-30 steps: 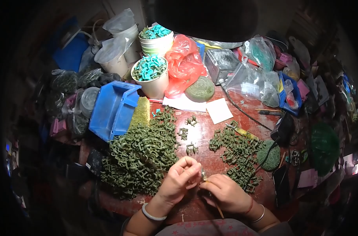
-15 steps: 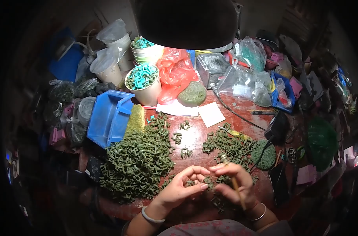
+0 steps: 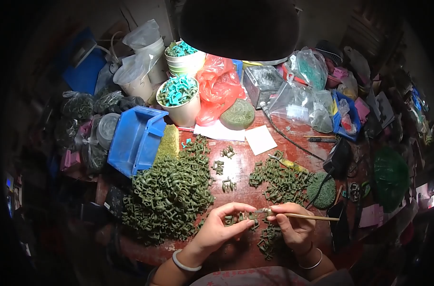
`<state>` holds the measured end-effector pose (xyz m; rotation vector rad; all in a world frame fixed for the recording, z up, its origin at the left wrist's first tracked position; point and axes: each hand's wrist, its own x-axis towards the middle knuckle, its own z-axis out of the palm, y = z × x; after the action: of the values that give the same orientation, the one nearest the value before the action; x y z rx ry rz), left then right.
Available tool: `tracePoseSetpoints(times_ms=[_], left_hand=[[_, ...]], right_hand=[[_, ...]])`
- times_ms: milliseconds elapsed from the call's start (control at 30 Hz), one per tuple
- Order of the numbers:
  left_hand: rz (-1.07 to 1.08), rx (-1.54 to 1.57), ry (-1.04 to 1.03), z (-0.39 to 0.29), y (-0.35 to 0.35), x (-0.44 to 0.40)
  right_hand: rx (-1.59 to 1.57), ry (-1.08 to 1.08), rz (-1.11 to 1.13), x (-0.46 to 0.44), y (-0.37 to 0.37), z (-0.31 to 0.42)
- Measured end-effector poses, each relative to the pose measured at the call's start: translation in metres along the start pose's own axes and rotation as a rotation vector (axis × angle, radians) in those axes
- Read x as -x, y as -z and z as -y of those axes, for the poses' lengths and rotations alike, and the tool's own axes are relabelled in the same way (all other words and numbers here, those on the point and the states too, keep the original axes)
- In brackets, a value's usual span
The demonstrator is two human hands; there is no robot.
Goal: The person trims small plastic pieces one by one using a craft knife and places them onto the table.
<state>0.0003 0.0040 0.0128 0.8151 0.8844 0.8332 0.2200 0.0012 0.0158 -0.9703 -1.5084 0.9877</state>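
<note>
left hand (image 3: 216, 232): fingers pinching green pieces (image 3: 242, 217)
right hand (image 3: 296, 232): fingers pinching slender tool (image 3: 317, 217)
tool axis: crosswise, tip pointing left, just beside left fingertips

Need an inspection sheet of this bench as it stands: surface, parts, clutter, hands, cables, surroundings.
Surface: red tabletop, worn, with pale scuffs.
Parts: large pile of green pieces on the left, smaller pile on the right, three small groups between them.
Clutter: tilted blue bin, red plastic bag, clear bags and a white paper square at the back.
Hands: left hand pinches small green pieces; right hand holds a thin wooden-handled tool.
Cables: black cable runs across the right side of the tabletop.
Surroundings: dark at the edges, detail unclear; liquid spills: nothing seen.
</note>
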Motion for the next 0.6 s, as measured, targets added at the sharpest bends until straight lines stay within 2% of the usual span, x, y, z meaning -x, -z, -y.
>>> tracePoseSetpoints(times_ms=[33,133,267,367,433,467,600], left_hand=[[0.0,0.0,0.0,0.001,0.0,0.0],[-0.008,-0.095,-0.037,0.003,0.0,-0.001],[0.002,-0.142,-0.065,0.004,0.002,-0.001],[0.006,-0.199,-0.091,0.007,0.002,-0.002],[-0.002,-0.213,-0.11,0.006,0.002,-0.002],[-0.011,-0.178,-0.075,0.002,0.0,0.0],[-0.009,-0.131,-0.077,0.005,0.001,-0.002]], right_hand=[[0.0,0.0,0.0,-0.001,0.001,-0.001],[0.214,0.197,0.09,-0.008,0.003,0.003],[0.263,0.225,0.112,-0.009,0.002,0.006],[0.192,0.215,-0.008,-0.006,0.002,0.004],[0.148,0.072,-0.032,-0.002,0.003,0.006],[0.107,0.068,-0.013,-0.004,0.002,0.006],[0.219,0.169,0.002,-0.009,0.003,0.01]])
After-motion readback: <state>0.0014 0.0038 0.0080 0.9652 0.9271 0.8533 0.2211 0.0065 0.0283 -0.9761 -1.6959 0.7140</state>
